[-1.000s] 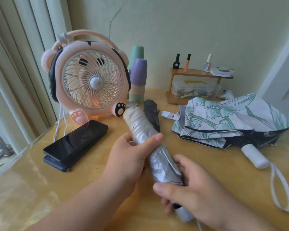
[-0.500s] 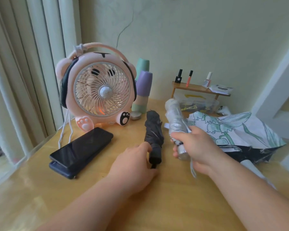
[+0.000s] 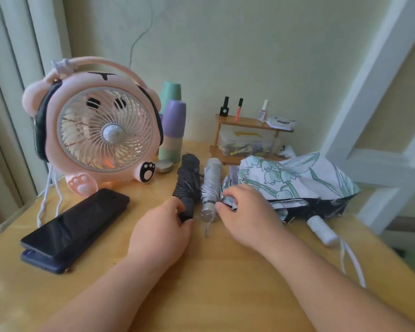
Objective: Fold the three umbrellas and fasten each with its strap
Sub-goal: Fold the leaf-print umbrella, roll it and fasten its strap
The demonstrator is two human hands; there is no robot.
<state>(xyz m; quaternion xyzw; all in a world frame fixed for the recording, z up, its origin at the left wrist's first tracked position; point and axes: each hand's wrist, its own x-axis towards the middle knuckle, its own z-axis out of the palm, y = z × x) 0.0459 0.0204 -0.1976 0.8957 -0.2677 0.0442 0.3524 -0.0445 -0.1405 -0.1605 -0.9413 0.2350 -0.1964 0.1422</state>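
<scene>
A black folded umbrella (image 3: pixel 187 182) lies on the wooden table (image 3: pixel 225 283), tip toward the wall. My left hand (image 3: pixel 161 232) grips its near handle end between thumb and fingers. Right beside it lies a silver folded umbrella (image 3: pixel 210 185), parallel to the black one. My right hand (image 3: pixel 248 213) sits to its right, thumb and forefinger pinched against its near end. A floral white-and-green umbrella (image 3: pixel 295 178) sprawls unfolded at the right, with its white handle (image 3: pixel 320 227) and wrist loop (image 3: pixel 352 262) toward me.
A pink bear-shaped fan (image 3: pixel 98 133) stands at the back left, and a dark phone (image 3: pixel 74 222) on a case lies in front of it. Stacked cups (image 3: pixel 174 130) and a small wooden shelf (image 3: pixel 247 140) with nail polish bottles line the wall.
My right hand carried the silver umbrella from in front of me and laid it beside the black one. My left hand let go of it and took the black umbrella's handle.
</scene>
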